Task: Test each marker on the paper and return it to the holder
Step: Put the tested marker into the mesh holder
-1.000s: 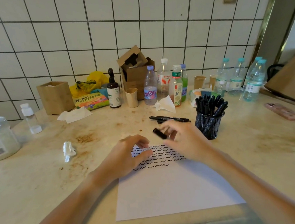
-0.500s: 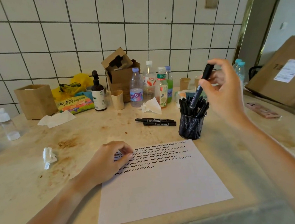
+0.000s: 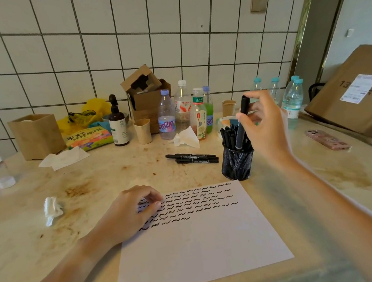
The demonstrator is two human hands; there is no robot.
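The right hand (image 3: 265, 129) pinches a black marker (image 3: 241, 123) near its upper end, thumb and fingers clamped on the barrel, and holds it tilted over the black mesh holder (image 3: 237, 164). The marker's lower end is already in among the other markers that stand there. The holder sits on the tabletop (image 3: 96, 176) just beyond the far right corner of the paper (image 3: 199, 243). The left hand (image 3: 128, 214) rests on the paper's far left part, fingers loosely curled and holding nothing, over several rows of short black squiggles.

The step in hand looks like the return of a tested marker. To do it well, the grip should stay high on the barrel so the fingers clear the tops of the crowded markers, and the tip should be steered into a gap rather than pressed onto a neighbour's cap. The light mesh cup could tip or slide if pushed sideways, so a straight downward drop and a late release seem safest. Two more markers (image 3: 192, 158) lie on the tabletop just left of the holder; whether these are tested cannot be told. The left hand's weight keeps the sheet from shifting for the next stroke.
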